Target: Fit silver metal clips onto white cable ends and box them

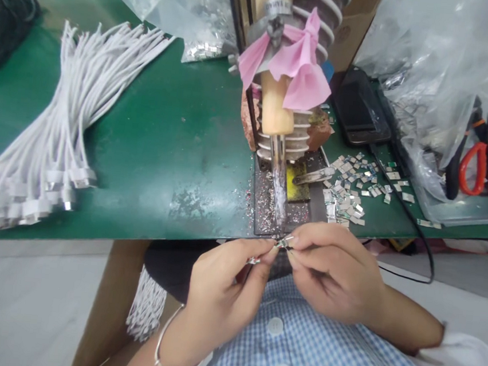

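My left hand (228, 279) and my right hand (334, 269) meet at the table's front edge, fingers pinched. Between their fingertips is a small metal connector piece (283, 242), just below the tip of a soldering iron (279, 180). Another small shiny piece (254, 260) shows between my left fingers. The iron has a wooden handle with a pink cloth (304, 68) tied around it and is fixed pointing down. Under it lie a dark tray (264, 196) with solder crumbs and a yellow sponge (298, 182). Small metal connector pieces (349, 187) are scattered right of the tray.
A bundle of white cables (75, 92) lies on the green table (157, 140) at left. A black phone (359, 108), red-handled scissors (487, 166) and plastic bags (447, 47) are at right. A black cable (425, 246) hangs over the front edge.
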`<move>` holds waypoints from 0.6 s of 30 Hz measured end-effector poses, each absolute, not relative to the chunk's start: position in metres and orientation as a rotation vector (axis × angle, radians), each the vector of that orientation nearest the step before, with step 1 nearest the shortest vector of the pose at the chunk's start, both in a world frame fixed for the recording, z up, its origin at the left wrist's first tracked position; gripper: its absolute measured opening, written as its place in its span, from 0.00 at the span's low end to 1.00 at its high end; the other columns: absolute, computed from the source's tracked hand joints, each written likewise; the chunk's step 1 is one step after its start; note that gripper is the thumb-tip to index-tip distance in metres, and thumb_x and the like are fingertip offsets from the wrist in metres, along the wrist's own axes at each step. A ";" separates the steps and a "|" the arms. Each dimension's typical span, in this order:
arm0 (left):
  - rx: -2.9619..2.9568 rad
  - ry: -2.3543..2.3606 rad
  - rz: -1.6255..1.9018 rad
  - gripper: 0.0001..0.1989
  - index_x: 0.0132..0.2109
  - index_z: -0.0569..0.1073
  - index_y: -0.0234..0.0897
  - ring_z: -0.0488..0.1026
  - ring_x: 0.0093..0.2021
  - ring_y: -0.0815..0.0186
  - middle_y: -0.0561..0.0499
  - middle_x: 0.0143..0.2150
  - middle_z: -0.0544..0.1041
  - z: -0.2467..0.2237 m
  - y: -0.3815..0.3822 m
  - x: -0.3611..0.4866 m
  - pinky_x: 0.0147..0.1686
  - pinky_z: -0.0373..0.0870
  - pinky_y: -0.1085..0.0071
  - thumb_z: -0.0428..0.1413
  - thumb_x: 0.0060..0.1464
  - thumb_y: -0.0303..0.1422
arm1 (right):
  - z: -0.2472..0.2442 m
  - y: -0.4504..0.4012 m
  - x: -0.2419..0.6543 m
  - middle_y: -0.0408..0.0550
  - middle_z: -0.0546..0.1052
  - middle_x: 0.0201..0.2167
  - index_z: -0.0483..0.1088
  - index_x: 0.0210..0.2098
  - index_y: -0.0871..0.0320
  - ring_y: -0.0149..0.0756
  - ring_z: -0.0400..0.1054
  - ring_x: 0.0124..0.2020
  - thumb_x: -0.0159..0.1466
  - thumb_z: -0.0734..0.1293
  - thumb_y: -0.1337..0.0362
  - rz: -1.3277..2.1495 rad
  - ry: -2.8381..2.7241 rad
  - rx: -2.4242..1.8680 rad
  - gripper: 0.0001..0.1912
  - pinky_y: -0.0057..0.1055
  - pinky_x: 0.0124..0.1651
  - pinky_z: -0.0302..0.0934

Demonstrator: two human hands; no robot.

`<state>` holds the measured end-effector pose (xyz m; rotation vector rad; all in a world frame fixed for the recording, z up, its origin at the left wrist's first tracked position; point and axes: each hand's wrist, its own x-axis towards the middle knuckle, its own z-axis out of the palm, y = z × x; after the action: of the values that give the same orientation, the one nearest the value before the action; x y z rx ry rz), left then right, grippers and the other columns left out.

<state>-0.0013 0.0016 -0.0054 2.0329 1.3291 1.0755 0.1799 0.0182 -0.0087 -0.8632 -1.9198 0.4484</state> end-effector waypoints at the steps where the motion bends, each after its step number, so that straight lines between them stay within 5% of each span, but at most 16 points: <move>1: 2.033 1.324 1.075 0.11 0.41 0.73 0.36 0.76 0.27 0.73 0.52 0.34 0.82 -0.005 0.001 -0.001 0.30 0.75 0.79 0.58 0.52 0.19 | -0.009 0.017 0.180 0.48 0.74 0.33 0.66 0.32 0.58 0.32 0.72 0.37 0.59 0.64 0.79 0.452 -1.915 -0.859 0.09 0.28 0.41 0.72; 12: 1.671 1.218 0.994 0.06 0.39 0.75 0.39 0.75 0.23 0.72 0.54 0.27 0.79 -0.004 -0.005 0.000 0.20 0.69 0.80 0.58 0.56 0.23 | -0.008 0.014 0.189 0.48 0.74 0.33 0.67 0.33 0.58 0.31 0.74 0.35 0.58 0.63 0.77 0.666 -1.846 -0.837 0.08 0.28 0.38 0.73; 18: 1.283 1.096 0.866 0.08 0.34 0.73 0.37 0.73 0.22 0.70 0.53 0.22 0.77 -0.013 -0.010 -0.001 0.24 0.70 0.76 0.54 0.62 0.33 | -0.004 0.011 0.199 0.48 0.75 0.31 0.66 0.33 0.58 0.32 0.74 0.33 0.58 0.62 0.77 0.921 -1.858 -0.711 0.08 0.29 0.35 0.73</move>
<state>-0.0011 -0.0101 -0.0132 1.2828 1.0964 0.8658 0.1991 0.0113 -0.0040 -0.7113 -1.8584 0.9213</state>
